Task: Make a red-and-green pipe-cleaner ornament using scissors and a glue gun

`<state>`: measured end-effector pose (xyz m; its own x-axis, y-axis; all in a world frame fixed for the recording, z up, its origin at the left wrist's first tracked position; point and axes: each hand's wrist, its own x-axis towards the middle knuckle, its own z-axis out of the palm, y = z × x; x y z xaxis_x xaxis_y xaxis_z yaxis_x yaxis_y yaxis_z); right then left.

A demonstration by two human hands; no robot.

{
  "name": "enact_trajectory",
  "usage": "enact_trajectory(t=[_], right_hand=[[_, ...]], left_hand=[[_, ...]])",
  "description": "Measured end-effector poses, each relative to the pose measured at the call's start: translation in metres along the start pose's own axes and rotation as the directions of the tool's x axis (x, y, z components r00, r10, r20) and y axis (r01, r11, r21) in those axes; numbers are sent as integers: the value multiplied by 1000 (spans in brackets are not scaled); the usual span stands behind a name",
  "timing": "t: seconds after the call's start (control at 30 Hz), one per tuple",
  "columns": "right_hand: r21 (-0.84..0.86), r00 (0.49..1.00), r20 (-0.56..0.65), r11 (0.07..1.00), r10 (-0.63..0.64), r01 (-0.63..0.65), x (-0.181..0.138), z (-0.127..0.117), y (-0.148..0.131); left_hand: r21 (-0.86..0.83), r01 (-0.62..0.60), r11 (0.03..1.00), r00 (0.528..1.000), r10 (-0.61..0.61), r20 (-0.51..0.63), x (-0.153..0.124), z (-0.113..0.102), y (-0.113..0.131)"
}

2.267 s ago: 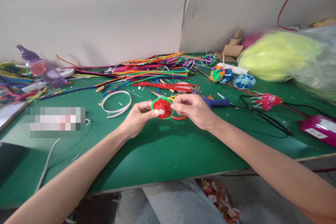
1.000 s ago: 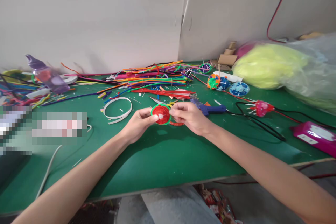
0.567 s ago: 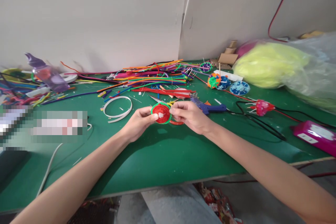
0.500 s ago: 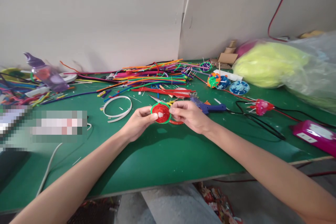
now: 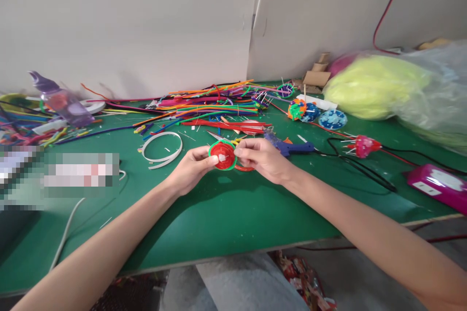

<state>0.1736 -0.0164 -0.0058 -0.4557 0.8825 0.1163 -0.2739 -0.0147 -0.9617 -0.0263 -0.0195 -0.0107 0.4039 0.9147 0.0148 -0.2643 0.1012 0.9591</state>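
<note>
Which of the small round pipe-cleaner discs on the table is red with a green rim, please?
The red disc pinched between the left hand and right hand; the blue discs lie far right.

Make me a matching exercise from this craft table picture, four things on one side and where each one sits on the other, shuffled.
Things:
1. red and green disc
2. white headband
3. blue glue gun
4. pink box

Places:
A. at the table's right edge
B. lying flat, to the left of the left hand
C. held between both hands, above the table
D. just behind the right hand

Pairs: 1-C, 2-B, 3-D, 4-A
</note>
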Motion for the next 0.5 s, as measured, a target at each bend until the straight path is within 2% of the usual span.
enact_trajectory(t=[0.5], right_hand=[[-10, 1000, 17, 1000, -19, 19, 0, 0, 1]], left_hand=[[11, 3, 1000, 1000, -3, -3, 0, 0, 0]])
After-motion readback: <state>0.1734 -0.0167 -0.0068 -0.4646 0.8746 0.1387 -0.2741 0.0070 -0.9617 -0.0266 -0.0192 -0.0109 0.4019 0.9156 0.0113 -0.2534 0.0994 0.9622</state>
